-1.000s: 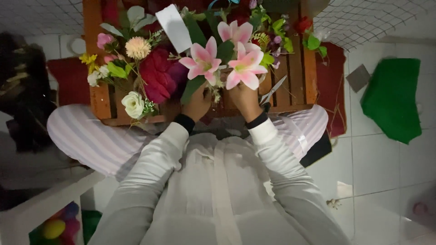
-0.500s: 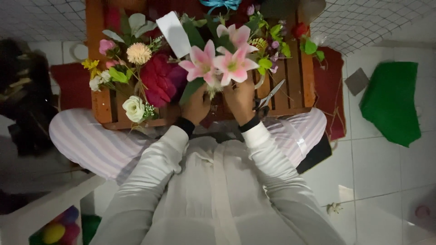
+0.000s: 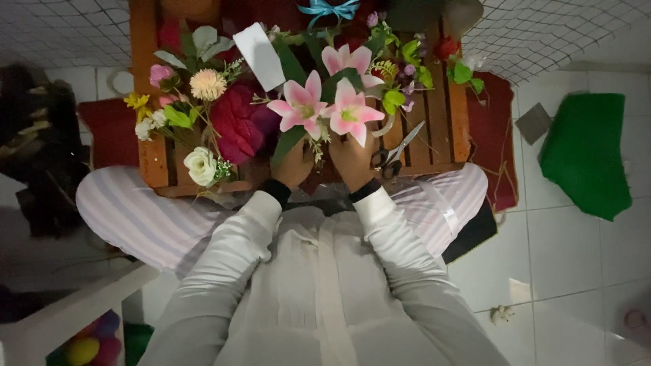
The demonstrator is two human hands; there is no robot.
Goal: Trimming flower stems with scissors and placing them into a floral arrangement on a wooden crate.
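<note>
Both hands had drawn slightly together since the earlier frame. My left hand (image 3: 293, 165) and right hand (image 3: 352, 159) each held a closed grip low on the stems of the pink lilies (image 3: 324, 108), which stood toward 12 o'clock over the wooden tabletop (image 3: 434, 129). Scissors (image 3: 392, 154) lay at 3 o'clock, nearest my right hand; a crowded bouquet (image 3: 203, 115) filled 9 o'clock.

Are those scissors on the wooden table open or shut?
Shut: the scissors lie flat on the slatted table, blades together in one line.
</note>
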